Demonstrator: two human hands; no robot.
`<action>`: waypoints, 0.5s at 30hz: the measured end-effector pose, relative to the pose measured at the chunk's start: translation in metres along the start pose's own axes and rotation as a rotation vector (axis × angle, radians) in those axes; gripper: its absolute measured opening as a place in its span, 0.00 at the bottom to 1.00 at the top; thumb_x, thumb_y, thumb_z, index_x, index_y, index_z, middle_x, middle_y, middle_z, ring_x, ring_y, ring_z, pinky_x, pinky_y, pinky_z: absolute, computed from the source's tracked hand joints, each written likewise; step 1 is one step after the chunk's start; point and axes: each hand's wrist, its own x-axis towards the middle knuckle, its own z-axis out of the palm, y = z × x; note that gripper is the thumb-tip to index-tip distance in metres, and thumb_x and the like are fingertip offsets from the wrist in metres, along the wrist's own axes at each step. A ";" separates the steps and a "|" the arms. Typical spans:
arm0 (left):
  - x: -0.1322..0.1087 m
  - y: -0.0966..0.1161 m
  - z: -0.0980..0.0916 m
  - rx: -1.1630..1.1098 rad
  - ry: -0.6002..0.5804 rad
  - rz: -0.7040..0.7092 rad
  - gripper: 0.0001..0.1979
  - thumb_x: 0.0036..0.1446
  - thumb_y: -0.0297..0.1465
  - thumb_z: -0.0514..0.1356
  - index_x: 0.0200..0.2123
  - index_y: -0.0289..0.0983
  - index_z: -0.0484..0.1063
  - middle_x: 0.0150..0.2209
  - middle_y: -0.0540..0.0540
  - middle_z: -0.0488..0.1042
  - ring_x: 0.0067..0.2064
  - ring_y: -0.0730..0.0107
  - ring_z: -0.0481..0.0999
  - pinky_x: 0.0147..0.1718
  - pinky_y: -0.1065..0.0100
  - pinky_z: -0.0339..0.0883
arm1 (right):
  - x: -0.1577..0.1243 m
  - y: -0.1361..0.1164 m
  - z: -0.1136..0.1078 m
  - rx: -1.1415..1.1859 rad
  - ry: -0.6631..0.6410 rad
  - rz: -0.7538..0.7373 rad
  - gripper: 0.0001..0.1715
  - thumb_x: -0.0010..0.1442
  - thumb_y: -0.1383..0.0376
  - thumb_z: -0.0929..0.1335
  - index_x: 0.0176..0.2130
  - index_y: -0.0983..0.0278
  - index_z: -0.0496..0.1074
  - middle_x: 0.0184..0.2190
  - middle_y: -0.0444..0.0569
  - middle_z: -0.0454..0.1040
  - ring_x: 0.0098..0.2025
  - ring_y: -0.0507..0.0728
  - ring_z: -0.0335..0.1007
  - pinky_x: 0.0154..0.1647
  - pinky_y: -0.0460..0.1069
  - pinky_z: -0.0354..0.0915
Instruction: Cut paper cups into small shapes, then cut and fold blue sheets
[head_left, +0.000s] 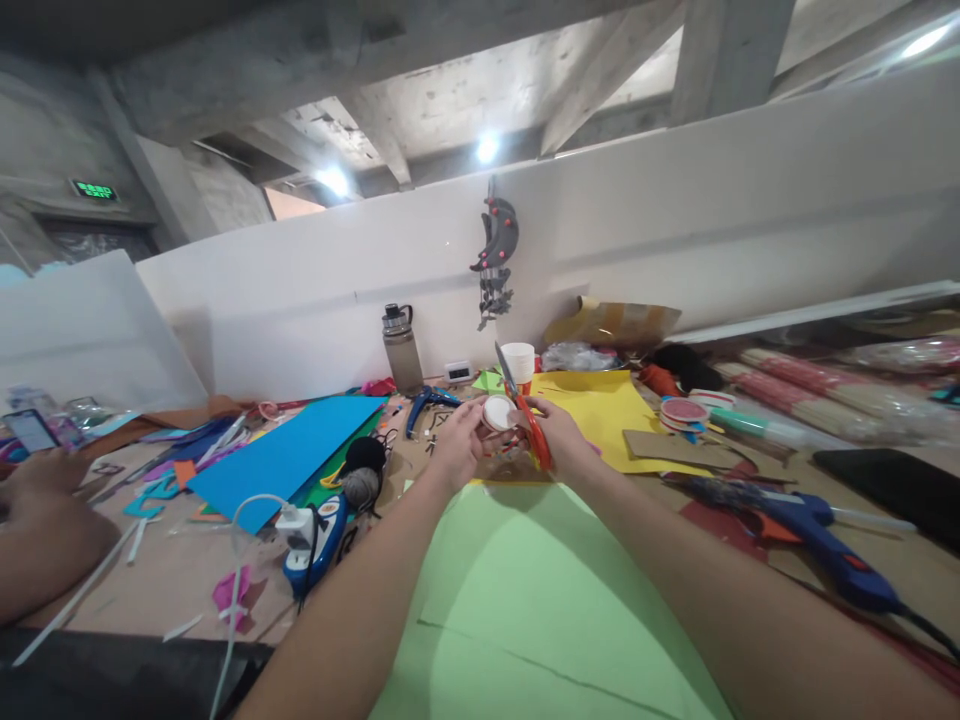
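My left hand [456,440] is closed around a small white round piece [499,411], which looks like the bottom of a cut paper cup; its lower part is hidden by my fingers. Close beside it, my right hand [562,435] grips orange-handled scissors [535,432]. Their blades point up and away, next to the white piece; whether they touch it I cannot tell. Just behind the scissors stands a white paper cup [519,362]. Under my forearms lies a large light green sheet [540,590].
A blue sheet [292,455], yarn balls [364,470] and a power strip [319,545] lie left. A grey bottle [403,350] stands behind. Yellow paper [600,405] and a blue glue gun [817,540] are right. Another person's hand [45,490] holds a phone [30,430] far left.
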 end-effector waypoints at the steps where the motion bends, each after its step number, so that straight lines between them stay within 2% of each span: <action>1: 0.000 0.001 -0.001 0.000 0.006 -0.010 0.08 0.57 0.29 0.61 0.41 0.35 0.71 0.41 0.43 0.77 0.38 0.67 0.79 0.47 0.54 0.74 | -0.001 0.000 0.000 0.021 -0.012 0.010 0.26 0.42 0.66 0.76 0.42 0.64 0.70 0.18 0.39 0.69 0.17 0.49 0.65 0.16 0.43 0.64; 4: 0.000 0.004 -0.002 -0.018 -0.009 -0.053 0.08 0.56 0.28 0.63 0.39 0.34 0.70 0.39 0.43 0.78 0.39 0.67 0.79 0.48 0.55 0.73 | -0.002 -0.002 0.002 0.066 -0.047 0.016 0.21 0.44 0.67 0.74 0.40 0.64 0.69 0.16 0.39 0.69 0.16 0.49 0.64 0.15 0.43 0.63; 8: 0.001 0.007 -0.004 -0.072 -0.034 -0.059 0.07 0.56 0.29 0.63 0.39 0.33 0.72 0.39 0.41 0.78 0.43 0.63 0.79 0.48 0.58 0.73 | -0.007 -0.012 0.007 0.195 -0.091 0.108 0.15 0.47 0.65 0.73 0.35 0.62 0.67 0.15 0.37 0.64 0.15 0.47 0.59 0.11 0.40 0.54; 12: 0.003 0.011 -0.005 -0.138 -0.025 -0.038 0.07 0.58 0.28 0.60 0.40 0.33 0.74 0.41 0.41 0.79 0.42 0.66 0.79 0.49 0.61 0.73 | -0.015 -0.024 0.012 0.248 -0.122 0.117 0.16 0.50 0.61 0.72 0.37 0.59 0.64 0.18 0.35 0.64 0.15 0.46 0.58 0.12 0.39 0.54; 15: 0.006 0.015 -0.008 -0.194 0.038 -0.004 0.07 0.58 0.27 0.59 0.39 0.32 0.74 0.38 0.42 0.79 0.40 0.66 0.79 0.49 0.60 0.72 | -0.020 -0.026 0.015 0.272 -0.140 0.114 0.18 0.51 0.57 0.73 0.37 0.57 0.63 0.20 0.36 0.65 0.16 0.47 0.60 0.13 0.39 0.56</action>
